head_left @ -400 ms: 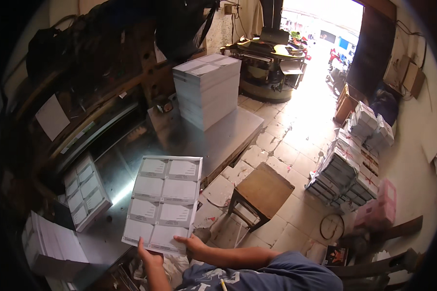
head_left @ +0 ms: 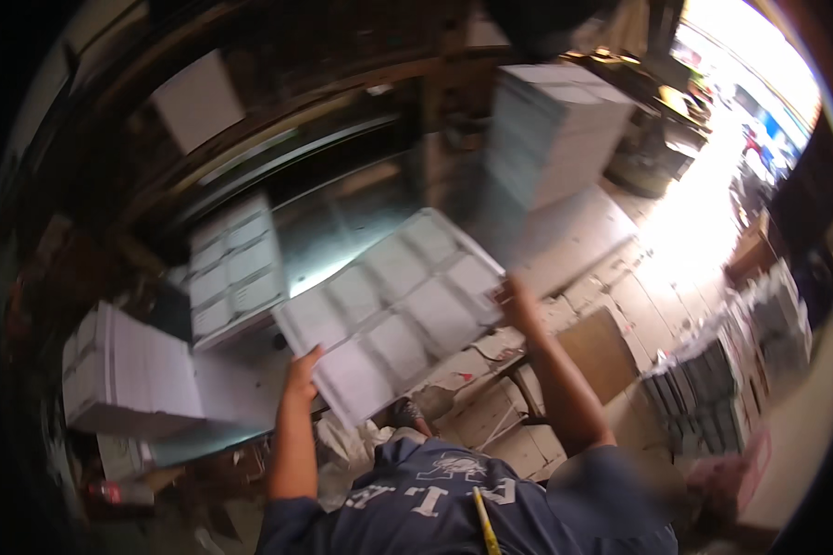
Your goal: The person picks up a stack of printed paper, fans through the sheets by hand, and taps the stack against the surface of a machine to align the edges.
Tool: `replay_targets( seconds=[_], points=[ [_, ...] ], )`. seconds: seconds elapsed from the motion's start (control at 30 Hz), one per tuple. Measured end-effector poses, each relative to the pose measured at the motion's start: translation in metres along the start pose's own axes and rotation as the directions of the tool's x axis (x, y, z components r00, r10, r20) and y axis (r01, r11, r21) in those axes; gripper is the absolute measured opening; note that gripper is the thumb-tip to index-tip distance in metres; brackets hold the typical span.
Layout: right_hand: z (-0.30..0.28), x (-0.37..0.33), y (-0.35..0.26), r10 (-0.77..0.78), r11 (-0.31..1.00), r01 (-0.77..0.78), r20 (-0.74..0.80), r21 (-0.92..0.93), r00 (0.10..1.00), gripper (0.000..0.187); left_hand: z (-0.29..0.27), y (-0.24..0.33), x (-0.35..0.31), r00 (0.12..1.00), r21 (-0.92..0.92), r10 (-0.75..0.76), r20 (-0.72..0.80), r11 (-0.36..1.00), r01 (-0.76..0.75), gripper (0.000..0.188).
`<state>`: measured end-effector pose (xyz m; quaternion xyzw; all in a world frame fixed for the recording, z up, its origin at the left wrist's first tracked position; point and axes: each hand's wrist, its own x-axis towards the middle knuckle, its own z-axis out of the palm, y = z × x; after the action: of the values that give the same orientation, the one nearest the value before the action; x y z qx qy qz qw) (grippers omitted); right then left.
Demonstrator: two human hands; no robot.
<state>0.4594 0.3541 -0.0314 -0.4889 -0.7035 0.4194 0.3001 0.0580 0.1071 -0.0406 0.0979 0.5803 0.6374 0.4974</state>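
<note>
A dim workroom is opening onto a bright doorway (head_left: pixel 759 69) at the upper right of the frame, and a metal counter (head_left: pixel 578 236) is stretching from the lower left toward the upper right. At the centre of the frame, a pale panel of printed sheets (head_left: pixel 393 314) is slanting above the counter's near edge, showing a grid of light boxes with grey bands; blur is hiding how many sheets are in it. The left hand (head_left: pixel 303 375) is grasping its lower-left edge, thumb on top, and the right hand (head_left: pixel 518 301) is gripping its right corner.

Left of the panel, a flat printed stack (head_left: pixel 236 268) is lying on the counter, and a thicker paper stack (head_left: pixel 134 370) is sitting at the lower left. A tall paper stack (head_left: pixel 555 139) is standing at the upper right of centre. A white sheet (head_left: pixel 199 102) is hanging at the upper left. Right of the right forearm, a brown stool (head_left: pixel 597 351) is standing on the tiled floor (head_left: pixel 662 305), and paper bundles (head_left: pixel 703 388) are piling up near the right edge, just above a pink container (head_left: pixel 736 472).
</note>
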Motion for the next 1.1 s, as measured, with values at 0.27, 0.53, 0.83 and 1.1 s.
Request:
replay_targets(
  seconds=[0.27, 0.53, 0.83, 1.1],
  points=[
    [-0.002, 0.131, -0.022, 0.256, 0.835, -0.228, -0.013, -0.500, 0.967, 0.064, 0.002, 0.038, 0.058, 0.981, 0.044, -0.005, 0.196, 0.999, -0.003, 0.039],
    [-0.006, 0.155, -0.022, 0.224, 0.942, -0.221, -0.019, -0.252, 0.975, 0.044, 0.012, 0.053, 0.063, 0.956, 0.098, 0.159, 0.247, 0.977, -0.187, 0.036],
    [-0.018, 0.187, -0.033, 0.367, 0.912, -0.410, 0.400, 0.025, 0.840, 0.032, -0.012, 0.058, 0.076, 0.982, 0.183, 0.079, 0.174, 0.977, -0.111, 0.042],
    [-0.014, 0.170, -0.045, -0.037, 0.967, 0.068, 0.127, -0.247, 0.991, 0.048, 0.038, 0.086, 0.069, 0.992, 0.379, 0.092, 0.089, 0.918, -0.119, 0.041]
  ],
)
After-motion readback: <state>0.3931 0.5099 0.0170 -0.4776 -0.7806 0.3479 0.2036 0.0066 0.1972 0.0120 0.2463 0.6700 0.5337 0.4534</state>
